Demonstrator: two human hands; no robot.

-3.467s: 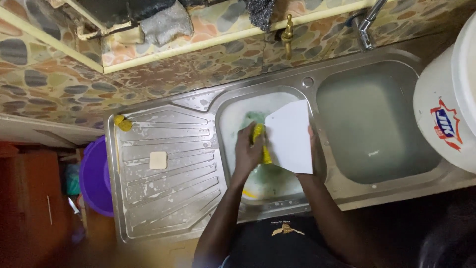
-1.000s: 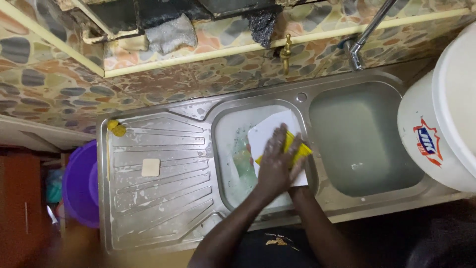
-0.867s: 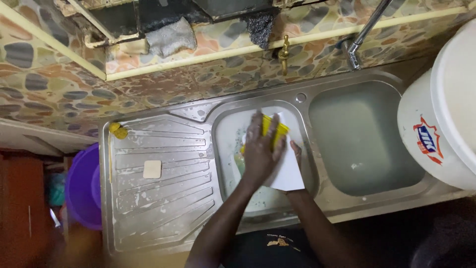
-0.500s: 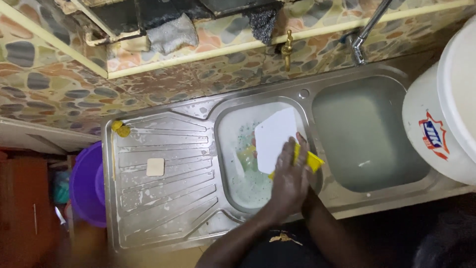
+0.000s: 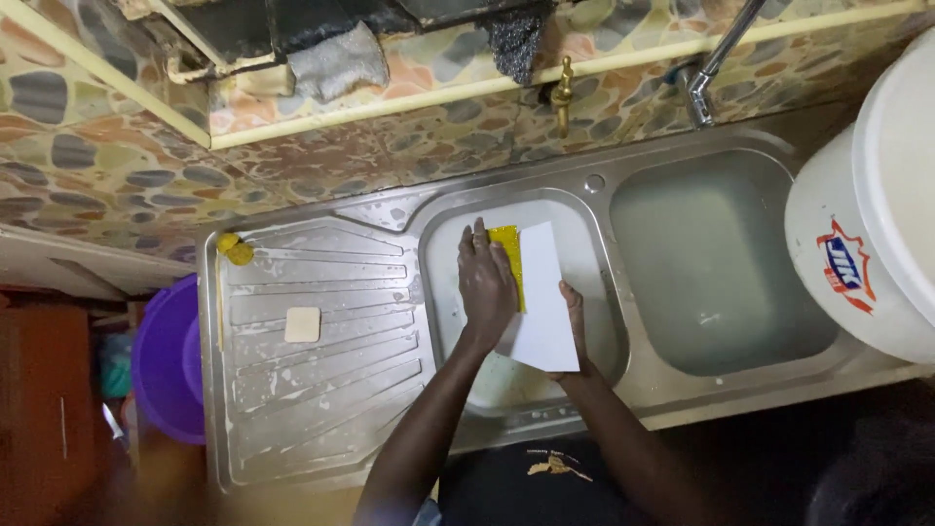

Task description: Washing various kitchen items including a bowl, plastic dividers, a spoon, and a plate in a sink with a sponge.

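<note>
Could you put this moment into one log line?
left hand: presses yellow sponge on white plastic board | right hand: holds board | over left steel sink basin

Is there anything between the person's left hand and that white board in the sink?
Only the yellow sponge: the left hand presses it flat against the white board, which the right hand steadies from underneath over the left basin.

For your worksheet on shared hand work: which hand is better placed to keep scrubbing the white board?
Probably the left hand: it presses the yellow sponge on the white board, while the right hand grips the board's edge.
</note>
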